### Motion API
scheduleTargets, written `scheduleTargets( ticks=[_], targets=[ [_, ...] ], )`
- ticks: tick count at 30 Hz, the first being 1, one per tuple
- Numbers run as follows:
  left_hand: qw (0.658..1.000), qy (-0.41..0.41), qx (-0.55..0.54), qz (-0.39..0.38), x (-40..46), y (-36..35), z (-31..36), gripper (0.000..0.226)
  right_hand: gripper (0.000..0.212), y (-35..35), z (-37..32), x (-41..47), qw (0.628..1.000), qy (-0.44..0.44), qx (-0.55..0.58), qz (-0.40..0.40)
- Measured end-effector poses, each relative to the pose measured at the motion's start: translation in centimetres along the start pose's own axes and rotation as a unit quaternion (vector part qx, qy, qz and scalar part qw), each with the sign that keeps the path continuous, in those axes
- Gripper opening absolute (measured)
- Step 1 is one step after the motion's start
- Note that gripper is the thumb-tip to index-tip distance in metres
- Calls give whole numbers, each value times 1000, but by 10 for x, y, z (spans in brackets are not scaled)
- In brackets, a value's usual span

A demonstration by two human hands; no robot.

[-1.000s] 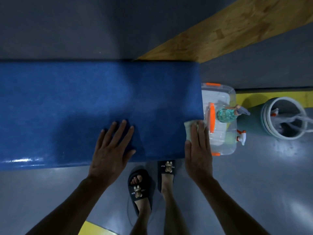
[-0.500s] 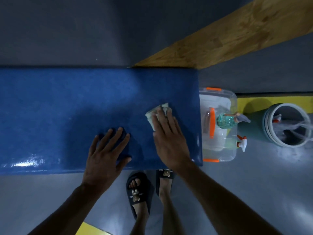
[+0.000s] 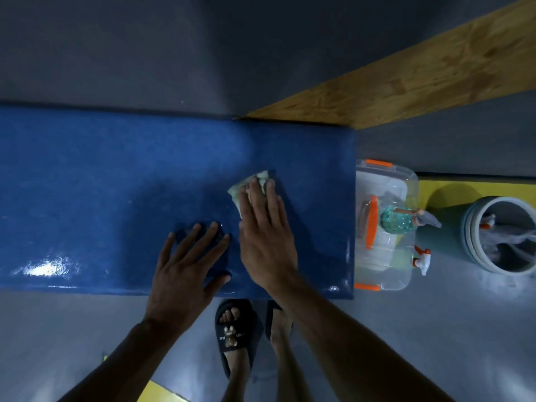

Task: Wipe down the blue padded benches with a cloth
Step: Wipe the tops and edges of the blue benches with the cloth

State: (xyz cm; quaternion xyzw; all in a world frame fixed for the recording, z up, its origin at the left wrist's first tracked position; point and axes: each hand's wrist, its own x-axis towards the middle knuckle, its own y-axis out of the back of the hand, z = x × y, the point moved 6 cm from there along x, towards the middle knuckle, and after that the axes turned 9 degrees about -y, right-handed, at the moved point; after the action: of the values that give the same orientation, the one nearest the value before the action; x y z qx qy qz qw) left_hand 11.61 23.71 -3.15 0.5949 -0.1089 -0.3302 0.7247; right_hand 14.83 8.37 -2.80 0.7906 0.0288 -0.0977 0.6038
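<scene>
A long blue padded bench point(image 3: 87, 192) runs across the view from the left edge to about two thirds across. A pale green cloth point(image 3: 242, 188) lies on its right half, pressed flat under the fingers of my right hand point(image 3: 265, 236). Only the cloth's far and left edges show past my fingers. My left hand point(image 3: 185, 268) rests flat on the bench near its front edge, fingers spread, just left of my right hand. A wet shine sits on the bench's front left part.
A clear plastic box point(image 3: 383, 227) with orange clips stands on the floor at the bench's right end, a teal spray bottle point(image 3: 406, 221) on it. A teal bucket point(image 3: 499, 233) stands further right. A wooden beam point(image 3: 406, 76) crosses behind. My sandalled feet point(image 3: 235, 335) are below the bench.
My right hand has slid the cloth from the bench's right end leftward and away from me onto the top. My left hand has stayed flat near the front edge.
</scene>
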Motion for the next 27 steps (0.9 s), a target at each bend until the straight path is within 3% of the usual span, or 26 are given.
scheduleTargets(
  ticks=[3, 7, 10, 16, 22, 27],
  targets=[
    [1000, 1, -7, 8, 0, 2, -1, 70, 71, 9, 30, 6, 997, 71, -24, -10],
    [1000, 1, -17, 15, 0, 4, -1, 68, 56, 38, 116, 18, 994, -84, -5, 67],
    [1000, 6, -25, 16, 0, 4, 0, 68, 55, 42, 116, 7, 980, -164, 6, 111],
    [999, 4, -38, 23, 0, 3, -1, 67, 57, 20, 104, -39, 994, -98, 21, 51],
    [998, 6, -50, 43, 1, 6, -2, 66, 53, 28, 137, 53, 976, -181, 59, 108],
    [998, 6, -47, 41, -1, 4, -2, 65, 54, 35, 173, 112, 934, -302, 133, 135]
  ],
)
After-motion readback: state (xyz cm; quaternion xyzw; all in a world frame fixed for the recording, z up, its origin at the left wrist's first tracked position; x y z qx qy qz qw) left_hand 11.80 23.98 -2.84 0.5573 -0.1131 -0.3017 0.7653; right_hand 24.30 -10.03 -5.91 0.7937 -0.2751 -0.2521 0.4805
